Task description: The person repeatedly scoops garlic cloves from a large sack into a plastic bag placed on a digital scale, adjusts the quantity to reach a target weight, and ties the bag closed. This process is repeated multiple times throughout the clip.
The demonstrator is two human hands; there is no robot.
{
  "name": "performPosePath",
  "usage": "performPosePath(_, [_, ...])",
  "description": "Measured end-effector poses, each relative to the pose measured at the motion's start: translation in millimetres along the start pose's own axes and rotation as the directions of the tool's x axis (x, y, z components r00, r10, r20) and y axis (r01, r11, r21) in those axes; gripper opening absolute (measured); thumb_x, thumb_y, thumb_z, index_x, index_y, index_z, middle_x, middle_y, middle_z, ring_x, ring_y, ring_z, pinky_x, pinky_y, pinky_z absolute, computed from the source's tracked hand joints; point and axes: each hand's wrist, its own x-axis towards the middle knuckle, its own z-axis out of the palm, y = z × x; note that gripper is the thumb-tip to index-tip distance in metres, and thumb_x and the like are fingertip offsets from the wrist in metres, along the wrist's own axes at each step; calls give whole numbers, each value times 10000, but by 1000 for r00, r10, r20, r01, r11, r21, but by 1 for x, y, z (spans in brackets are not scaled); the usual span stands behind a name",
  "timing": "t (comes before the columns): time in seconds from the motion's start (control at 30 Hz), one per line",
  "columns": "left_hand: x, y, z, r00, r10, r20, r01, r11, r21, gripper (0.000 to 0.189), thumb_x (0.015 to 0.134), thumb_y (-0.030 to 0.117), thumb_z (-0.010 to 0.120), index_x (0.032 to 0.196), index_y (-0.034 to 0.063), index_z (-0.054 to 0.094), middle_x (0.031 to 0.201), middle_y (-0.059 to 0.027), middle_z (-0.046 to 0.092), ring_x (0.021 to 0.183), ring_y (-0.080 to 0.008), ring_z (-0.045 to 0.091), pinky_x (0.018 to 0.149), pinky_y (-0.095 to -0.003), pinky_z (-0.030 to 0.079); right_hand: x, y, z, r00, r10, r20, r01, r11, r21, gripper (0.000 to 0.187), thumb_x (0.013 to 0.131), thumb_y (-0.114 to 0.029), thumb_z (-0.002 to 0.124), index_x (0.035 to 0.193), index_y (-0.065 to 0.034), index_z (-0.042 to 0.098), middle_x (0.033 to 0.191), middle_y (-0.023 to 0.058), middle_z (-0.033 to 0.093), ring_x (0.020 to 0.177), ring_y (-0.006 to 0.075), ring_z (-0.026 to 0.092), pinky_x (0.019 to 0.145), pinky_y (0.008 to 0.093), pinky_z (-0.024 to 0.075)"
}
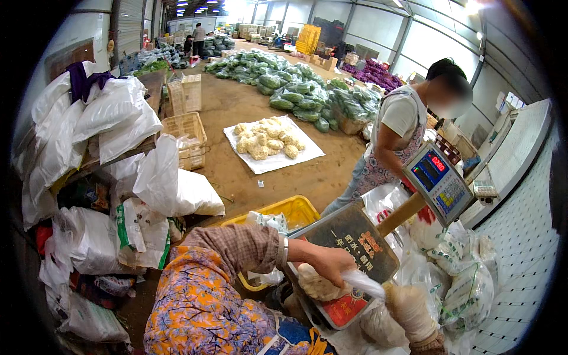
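Observation:
My bare left hand (330, 264) reaches from a checked sleeve over the platform scale. It grips the twisted neck of a clear plastic bag (317, 284) holding a pale lumpy item, seemingly produce, that sits on the pan. My right hand (406, 306), in a light glove, is at the far end of the stretched, twisted plastic; its fingers are blurred. Under the bag lies the scale's platform (344, 244), its dark cover bearing writing. On a post beyond stands the lit display head (437, 182). Pale bagged goods (384, 326) lie below my right hand.
A co-worker (395, 128) in a floral apron stands behind the display. Bagged produce (466, 293) is heaped at right. A yellow crate (306, 211) stands behind the scale. Pale lumps (270, 137) lie on a white sheet (262, 166). White sacks (191, 191) crowd the left.

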Motion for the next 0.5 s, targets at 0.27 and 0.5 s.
performPosePath(0.27, [-4,16,-51,954,251,-162,-154,879,451,156,619,190,630,645,48,571,645,-146,564,652,-319,543,566,-413,423,-29,-6,-3,965,225,-133,-100,789,606,179,821,-228,580,853,-52,598,556,72,567,477,184,564,422,308,414])
performPosePath(0.5, [18,56,-50,527,436,-730,-241,900,363,97,676,8,616,726,35,537,728,-70,511,646,-195,535,550,-294,424,5,-77,27,894,313,320,-153,-457,876,246,874,-222,527,908,17,574,581,19,525,484,116,506,460,238,410])
